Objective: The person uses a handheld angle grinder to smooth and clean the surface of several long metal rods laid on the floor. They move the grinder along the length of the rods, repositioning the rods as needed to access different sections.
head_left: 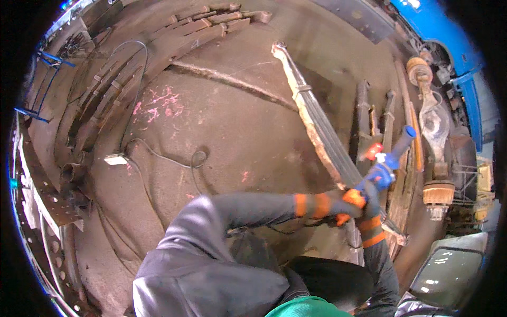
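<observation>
A blue power tool (384,170) with a red part and a round blue end sits in my gloved hands over a long leaf spring; its exact kind is unclear. My right hand (372,198), in a dark glove, is closed around the tool's body. At the tool's lower end, my left hand (352,204) looks closed on it, its orange glove partly smeared by motion. Beneath both hands the leaf spring (326,131) runs diagonally from the upper middle to the lower right, with a clamp band partway along. My hands cover a stretch of it.
More leaf springs (211,24) lie at the back, with others (105,95) on the left. A rusty axle (434,124) lies on the right beside a blue vehicle body (441,29). Cable (158,154) loops across the floor near a small white lamp-like box (116,159).
</observation>
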A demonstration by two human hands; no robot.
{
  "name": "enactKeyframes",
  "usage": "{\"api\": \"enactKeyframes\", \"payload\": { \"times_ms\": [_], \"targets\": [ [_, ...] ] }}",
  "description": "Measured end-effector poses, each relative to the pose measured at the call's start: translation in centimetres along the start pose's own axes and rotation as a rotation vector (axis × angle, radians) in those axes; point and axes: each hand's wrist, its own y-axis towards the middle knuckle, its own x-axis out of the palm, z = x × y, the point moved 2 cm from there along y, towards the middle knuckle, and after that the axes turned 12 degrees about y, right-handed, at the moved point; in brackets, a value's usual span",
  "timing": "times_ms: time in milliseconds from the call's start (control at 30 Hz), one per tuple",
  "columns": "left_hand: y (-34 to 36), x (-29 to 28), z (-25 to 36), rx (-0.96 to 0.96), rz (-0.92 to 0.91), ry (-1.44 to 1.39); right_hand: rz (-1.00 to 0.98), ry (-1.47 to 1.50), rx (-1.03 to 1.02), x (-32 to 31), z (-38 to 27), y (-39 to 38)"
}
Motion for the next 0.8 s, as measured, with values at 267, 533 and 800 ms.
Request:
{"api": "enactKeyframes", "payload": {
  "times_ms": [267,533,800],
  "targets": [
    [-14.4,-8.9,-0.7,-0.115,0.696,0.362,-0.403,-0.497,0.249,5.8,-0.2,-1.2],
    [-27.9,-23.6,-2.5,-0.539,1.389,0.88,-0.264,-0.487,0.331,2.2,1.0,-1.2],
    [-34.6,-34.2,-2.3,-0.929,1.772,1.146,-0.242,-0.543,0.321,1.7,1.9,-0.4]
  ]
}}
